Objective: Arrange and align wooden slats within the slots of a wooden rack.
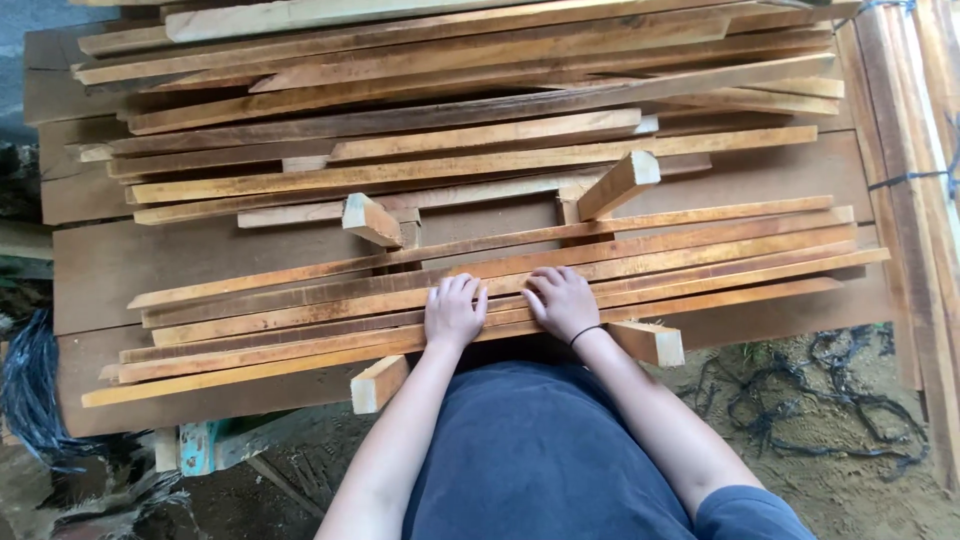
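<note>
Hands, left hand (pixel 454 312) and right hand (pixel 562 302), lie flat and open, side by side on the nearest wooden slats (pixel 700 275), gripping none, more slats (pixel 480 140) piled beyond them.

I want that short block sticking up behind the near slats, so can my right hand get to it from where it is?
Probably yes. The right hand lies flat on the near slats, and the tilted short block stands just beyond them, uncovered. Nothing lies across the path, so a forward stretch over the slats should do.

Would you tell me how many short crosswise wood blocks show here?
4: front left, front right, middle left, middle right. Slats may hide more.
</note>
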